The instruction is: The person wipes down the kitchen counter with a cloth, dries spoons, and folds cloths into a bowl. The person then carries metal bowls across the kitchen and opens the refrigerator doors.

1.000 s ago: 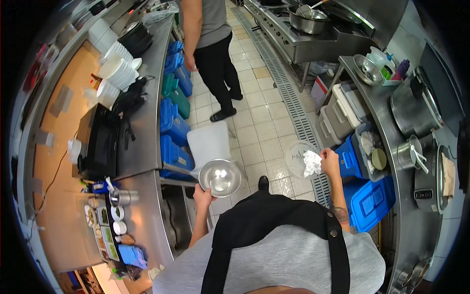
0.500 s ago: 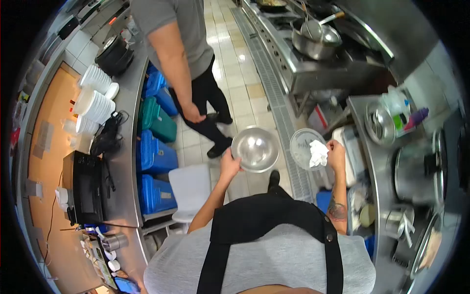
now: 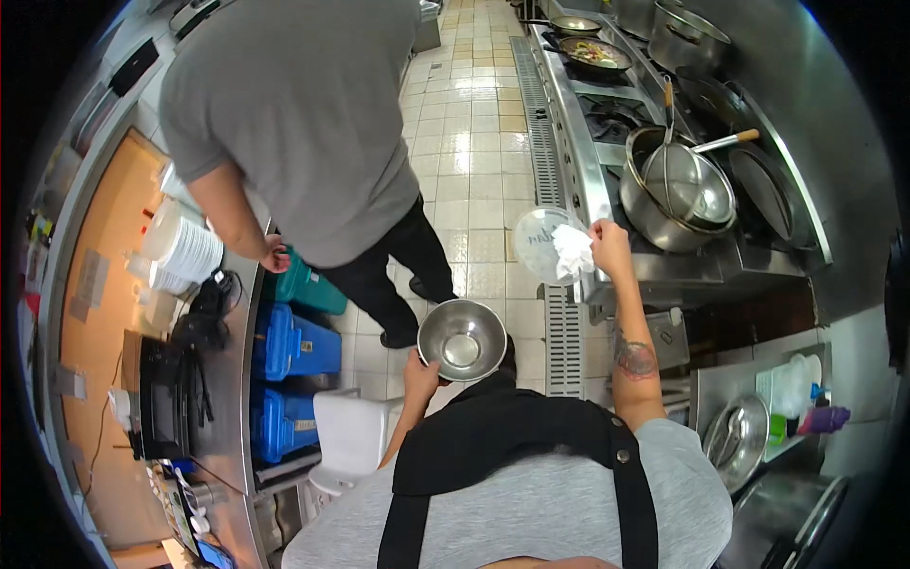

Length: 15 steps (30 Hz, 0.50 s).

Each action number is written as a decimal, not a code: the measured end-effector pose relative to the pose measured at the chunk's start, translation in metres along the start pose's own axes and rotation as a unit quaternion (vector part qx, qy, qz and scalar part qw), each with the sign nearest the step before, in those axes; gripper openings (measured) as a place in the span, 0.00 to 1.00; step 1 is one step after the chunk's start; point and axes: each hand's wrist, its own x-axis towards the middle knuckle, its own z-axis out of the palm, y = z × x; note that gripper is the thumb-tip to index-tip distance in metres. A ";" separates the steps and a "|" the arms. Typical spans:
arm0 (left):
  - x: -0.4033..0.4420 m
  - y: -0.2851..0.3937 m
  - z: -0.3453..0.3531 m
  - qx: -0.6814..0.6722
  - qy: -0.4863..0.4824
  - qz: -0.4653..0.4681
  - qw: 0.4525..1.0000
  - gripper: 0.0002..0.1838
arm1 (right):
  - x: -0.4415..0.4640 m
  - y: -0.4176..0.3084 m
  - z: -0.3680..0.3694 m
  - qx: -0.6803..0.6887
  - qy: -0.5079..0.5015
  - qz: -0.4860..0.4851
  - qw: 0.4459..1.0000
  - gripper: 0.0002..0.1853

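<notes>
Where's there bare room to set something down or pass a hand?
A hand could pass between the metal bowl and the clear plastic item. One burner between the pan of food and steel pot looks bare. The left counter is crowded with white bowls.

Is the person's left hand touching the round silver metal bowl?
Touching: the head view shows the left hand gripping the rim of the round silver metal bowl.
</notes>
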 end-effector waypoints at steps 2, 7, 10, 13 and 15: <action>0.045 0.022 0.013 0.033 0.002 -0.005 0.999 0.18 | 0.050 -0.003 0.016 -0.006 0.007 0.007 1.000 0.06; 0.184 0.079 0.068 0.124 -0.030 0.031 0.991 0.18 | 0.156 0.022 0.050 0.011 -0.001 0.057 0.998 0.07; 0.250 0.152 0.123 0.110 -0.048 0.004 0.993 0.17 | 0.222 0.026 0.057 -0.002 0.008 0.070 0.998 0.07; 0.335 0.164 0.173 0.065 -0.049 0.002 0.997 0.18 | 0.293 0.040 0.078 -0.009 0.023 0.069 0.997 0.05; 0.387 0.163 0.191 0.119 -0.037 0.071 0.990 0.20 | 0.346 0.055 0.103 0.016 0.030 0.079 0.996 0.05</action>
